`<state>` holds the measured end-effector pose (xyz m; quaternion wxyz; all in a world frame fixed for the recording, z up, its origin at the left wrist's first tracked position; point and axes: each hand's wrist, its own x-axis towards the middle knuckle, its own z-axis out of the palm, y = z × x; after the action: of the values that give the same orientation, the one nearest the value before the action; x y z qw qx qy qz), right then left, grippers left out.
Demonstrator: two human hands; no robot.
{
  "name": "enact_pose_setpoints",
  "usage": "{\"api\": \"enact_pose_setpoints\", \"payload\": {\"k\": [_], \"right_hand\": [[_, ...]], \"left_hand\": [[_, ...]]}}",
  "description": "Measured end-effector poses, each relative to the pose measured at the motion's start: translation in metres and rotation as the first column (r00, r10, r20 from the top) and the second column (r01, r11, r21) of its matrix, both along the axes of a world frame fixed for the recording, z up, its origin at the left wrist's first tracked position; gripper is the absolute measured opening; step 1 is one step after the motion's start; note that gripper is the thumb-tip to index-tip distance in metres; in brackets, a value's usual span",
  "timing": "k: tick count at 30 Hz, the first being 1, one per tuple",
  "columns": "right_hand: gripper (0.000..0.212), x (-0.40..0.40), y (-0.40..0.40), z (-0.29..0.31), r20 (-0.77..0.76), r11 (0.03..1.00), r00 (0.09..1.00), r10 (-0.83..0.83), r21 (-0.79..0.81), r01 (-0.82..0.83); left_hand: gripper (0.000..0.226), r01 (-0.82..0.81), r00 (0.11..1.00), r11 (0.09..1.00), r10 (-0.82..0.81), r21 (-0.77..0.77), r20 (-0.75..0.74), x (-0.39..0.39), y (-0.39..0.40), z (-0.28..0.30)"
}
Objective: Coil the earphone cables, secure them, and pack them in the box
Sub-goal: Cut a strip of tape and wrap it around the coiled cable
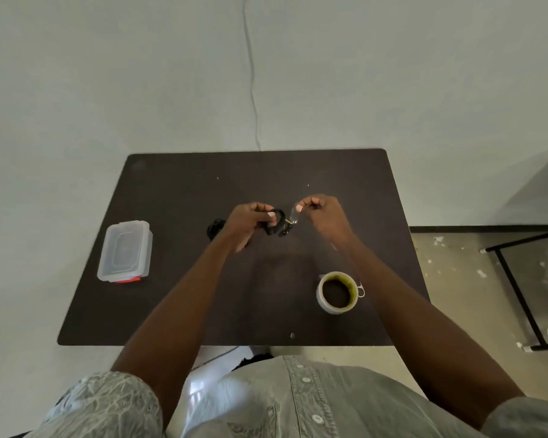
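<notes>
My left hand (246, 223) grips a coiled black earphone cable (276, 223) above the middle of the dark table (171, 191). My right hand (321, 213) is closed on a strip of clear tape (295, 213) that runs to the coil. A second black earphone bundle (215, 228) lies on the table just left of my left hand, partly hidden by it. The clear plastic box (125, 250) with a red clip stands closed at the table's left side.
A roll of clear tape (337, 292) lies at the near right of the table, a loose end sticking out. A black metal frame (519, 289) stands on the floor to the right. A thin wire (250, 74) runs down the wall behind.
</notes>
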<state>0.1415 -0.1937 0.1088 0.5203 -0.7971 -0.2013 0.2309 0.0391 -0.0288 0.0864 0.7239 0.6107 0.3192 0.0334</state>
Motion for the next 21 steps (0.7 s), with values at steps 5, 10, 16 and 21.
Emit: {"api": "enact_pose_setpoints", "payload": {"k": [5, 10, 16, 21], "right_hand": [[0.014, -0.012, 0.009, 0.048, 0.021, 0.986, 0.996, 0.087, 0.142, -0.089], [0.005, -0.026, 0.014, 0.078, 0.014, 0.964, 0.99, 0.143, 0.224, -0.142], [0.002, -0.036, 0.022, 0.107, 0.097, 0.96, 0.986, 0.133, 0.233, -0.153], [0.003, -0.045, 0.033, 0.124, 0.181, 0.962, 0.977, 0.114, 0.224, -0.154]], "left_hand": [[0.008, -0.052, 0.989, 0.996, 0.062, -0.078, 0.135, -0.019, -0.003, 0.052], [0.013, -0.11, 0.966, 0.986, 0.136, -0.127, 0.222, -0.035, -0.013, 0.092], [0.015, -0.112, 0.951, 0.98, 0.153, -0.164, 0.269, -0.049, -0.018, 0.122], [0.013, -0.088, 0.948, 0.98, 0.137, -0.178, 0.286, -0.057, -0.007, 0.134]]}}
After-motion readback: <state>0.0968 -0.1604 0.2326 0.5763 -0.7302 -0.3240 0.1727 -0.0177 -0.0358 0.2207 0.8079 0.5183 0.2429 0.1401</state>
